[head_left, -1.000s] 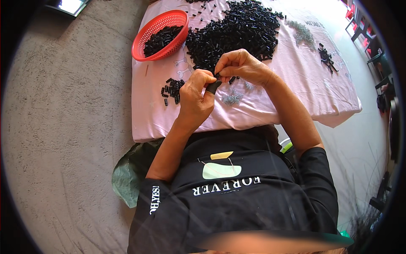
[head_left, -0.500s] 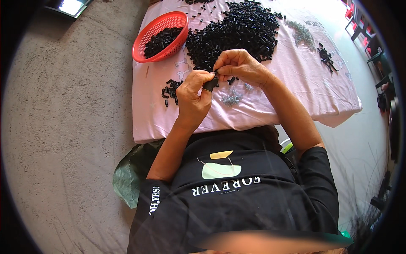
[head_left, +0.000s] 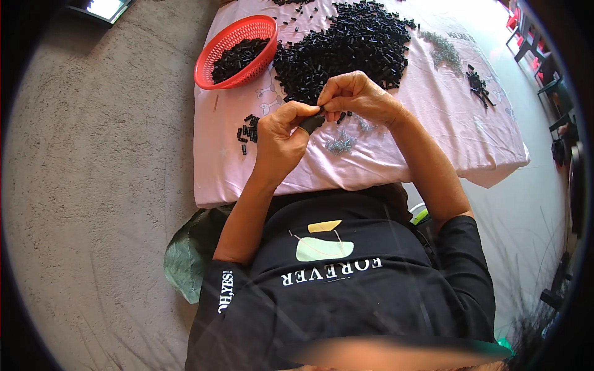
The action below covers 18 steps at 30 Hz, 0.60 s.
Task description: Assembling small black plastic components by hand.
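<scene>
Above the pink cloth, my left hand (head_left: 281, 136) and my right hand (head_left: 362, 99) meet, fingertips pinched together. Between the fingertips is a small black piece (head_left: 321, 109), mostly hidden by them. A black finger cover (head_left: 311, 123) is on a digit of my left hand. Beside my left hand lies a small group of short black tube-like pieces (head_left: 247, 131). Below my right hand is a small heap of tiny silvery pieces (head_left: 340, 144), too fine to make out exactly. Just beyond both hands spreads a large pile of the same black pieces (head_left: 346, 49).
A red perforated basket (head_left: 207, 77) holding more black pieces stands on the far left of the cloth-covered table (head_left: 216, 179). Another silvery heap (head_left: 444, 51) and some longer black pieces (head_left: 477, 86) lie at the far right. A green bag (head_left: 185, 266) hangs low on the left.
Both hands have shifted slightly to the right, still pinched together. The left hand has turned a little, and its black finger cover now tilts more. The piles look the same.
</scene>
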Each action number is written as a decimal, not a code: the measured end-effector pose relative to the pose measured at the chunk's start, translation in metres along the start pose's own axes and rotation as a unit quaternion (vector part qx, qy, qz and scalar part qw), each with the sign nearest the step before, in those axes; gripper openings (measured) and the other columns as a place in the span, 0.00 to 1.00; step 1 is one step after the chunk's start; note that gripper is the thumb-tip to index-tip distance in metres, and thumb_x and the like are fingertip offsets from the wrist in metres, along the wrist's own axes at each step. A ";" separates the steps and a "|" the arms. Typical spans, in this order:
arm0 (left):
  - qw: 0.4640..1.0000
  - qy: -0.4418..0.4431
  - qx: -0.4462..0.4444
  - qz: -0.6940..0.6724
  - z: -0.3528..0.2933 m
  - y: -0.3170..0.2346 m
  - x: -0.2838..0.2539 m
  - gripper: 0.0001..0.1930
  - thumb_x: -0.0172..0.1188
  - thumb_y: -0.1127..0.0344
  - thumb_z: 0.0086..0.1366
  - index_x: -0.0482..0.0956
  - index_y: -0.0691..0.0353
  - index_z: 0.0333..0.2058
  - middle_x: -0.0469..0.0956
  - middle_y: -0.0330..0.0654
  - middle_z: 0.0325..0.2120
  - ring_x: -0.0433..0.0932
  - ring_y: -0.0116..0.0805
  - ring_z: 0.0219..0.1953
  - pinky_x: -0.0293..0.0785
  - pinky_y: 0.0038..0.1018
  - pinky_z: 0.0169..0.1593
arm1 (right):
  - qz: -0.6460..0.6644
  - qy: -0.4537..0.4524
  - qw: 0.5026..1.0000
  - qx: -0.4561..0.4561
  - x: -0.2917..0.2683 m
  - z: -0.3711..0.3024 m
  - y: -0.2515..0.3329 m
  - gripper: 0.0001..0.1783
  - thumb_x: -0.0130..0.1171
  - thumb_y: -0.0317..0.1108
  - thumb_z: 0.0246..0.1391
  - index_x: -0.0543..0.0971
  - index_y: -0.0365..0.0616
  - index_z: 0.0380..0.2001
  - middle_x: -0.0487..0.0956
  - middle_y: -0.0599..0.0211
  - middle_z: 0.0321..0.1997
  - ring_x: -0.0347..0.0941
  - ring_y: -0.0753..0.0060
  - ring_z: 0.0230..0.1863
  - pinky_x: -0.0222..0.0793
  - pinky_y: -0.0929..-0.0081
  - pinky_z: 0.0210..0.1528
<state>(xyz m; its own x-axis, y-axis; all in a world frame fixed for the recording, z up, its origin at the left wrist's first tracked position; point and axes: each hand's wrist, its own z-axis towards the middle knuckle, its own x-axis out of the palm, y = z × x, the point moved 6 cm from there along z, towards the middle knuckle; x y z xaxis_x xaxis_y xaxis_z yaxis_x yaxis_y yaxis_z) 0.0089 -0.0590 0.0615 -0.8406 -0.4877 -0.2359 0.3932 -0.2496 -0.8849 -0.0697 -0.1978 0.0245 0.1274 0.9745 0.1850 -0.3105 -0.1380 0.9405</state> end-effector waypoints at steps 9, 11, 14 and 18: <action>0.983 -0.052 0.067 0.166 -0.006 -0.009 -0.003 0.12 0.56 0.87 0.58 0.79 0.70 0.40 0.79 0.40 0.36 0.78 0.25 0.40 0.74 0.21 0.48 | 0.047 -0.048 0.998 -0.016 0.001 0.002 -0.001 0.05 0.62 0.25 0.57 0.78 0.38 0.37 0.81 0.69 0.31 0.79 0.82 0.32 0.77 0.83 0.38; 0.986 -0.046 0.056 0.149 -0.006 -0.008 -0.005 0.12 0.56 0.87 0.58 0.79 0.70 0.40 0.79 0.40 0.36 0.78 0.25 0.40 0.74 0.21 0.48 | 0.051 -0.042 0.998 -0.021 0.002 0.002 0.000 0.05 0.62 0.26 0.57 0.78 0.38 0.37 0.82 0.68 0.31 0.79 0.82 0.32 0.78 0.83 0.38; 0.988 -0.039 0.059 0.135 -0.007 -0.006 -0.007 0.12 0.56 0.87 0.58 0.79 0.70 0.40 0.78 0.40 0.36 0.78 0.25 0.41 0.74 0.21 0.49 | 0.060 -0.036 0.997 -0.017 0.002 0.002 -0.001 0.06 0.63 0.26 0.57 0.78 0.38 0.37 0.81 0.68 0.32 0.80 0.81 0.33 0.78 0.82 0.39; 0.984 -0.036 0.087 0.153 -0.005 -0.012 -0.005 0.13 0.54 0.88 0.55 0.79 0.70 0.38 0.79 0.42 0.36 0.78 0.27 0.40 0.75 0.22 0.48 | 0.046 -0.034 0.998 -0.013 0.002 0.002 0.000 0.05 0.62 0.24 0.57 0.78 0.38 0.37 0.81 0.69 0.31 0.79 0.82 0.33 0.78 0.83 0.38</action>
<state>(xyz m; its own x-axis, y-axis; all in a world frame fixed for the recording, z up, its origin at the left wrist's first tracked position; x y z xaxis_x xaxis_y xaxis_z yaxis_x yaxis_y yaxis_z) 0.0069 -0.0494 0.0709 -0.6465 -0.6182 -0.4470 0.6873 -0.2177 -0.6929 -0.0675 -0.1962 0.0251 0.1605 0.9436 0.2896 -0.3483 -0.2204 0.9111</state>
